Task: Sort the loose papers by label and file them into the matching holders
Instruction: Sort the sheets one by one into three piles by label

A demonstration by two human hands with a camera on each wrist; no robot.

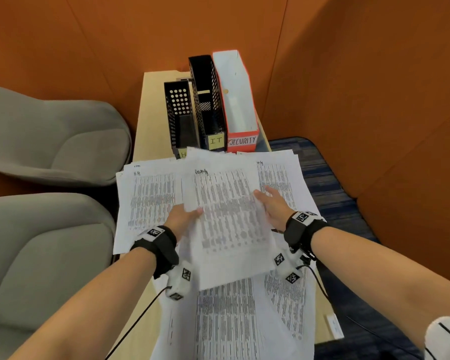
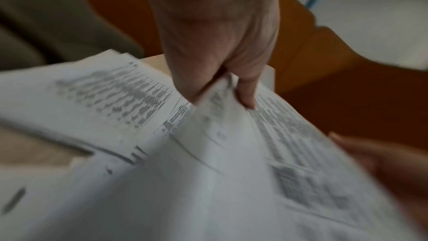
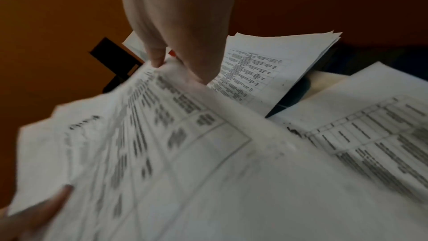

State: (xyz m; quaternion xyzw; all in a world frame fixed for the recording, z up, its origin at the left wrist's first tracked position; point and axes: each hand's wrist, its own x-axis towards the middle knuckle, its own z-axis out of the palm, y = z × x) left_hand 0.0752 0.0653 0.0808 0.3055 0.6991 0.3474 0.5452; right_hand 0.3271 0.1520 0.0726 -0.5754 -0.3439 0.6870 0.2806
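Note:
I hold one printed sheet headed "Security" (image 1: 229, 219) up over the spread of loose papers (image 1: 151, 201). My left hand (image 1: 192, 212) pinches its left edge, thumb on top, and the pinch (image 2: 222, 89) shows in the left wrist view. My right hand (image 1: 262, 196) pinches the right edge, as also seen in the right wrist view (image 3: 178, 68). At the far end of the table stand three holders: a black mesh one (image 1: 178, 118) with its label partly hidden, a black mesh one marked IT (image 1: 209, 100), and a red one marked SECURITY (image 1: 238, 100). A sheet headed H-R lies at the left.
The narrow wooden table (image 1: 146, 120) is mostly covered by papers that overhang its edges. Two grey chairs (image 1: 50, 136) stand close on the left. Orange walls close in behind and on the right, with blue carpet (image 1: 330, 193) below. Cables hang from my wrist cameras.

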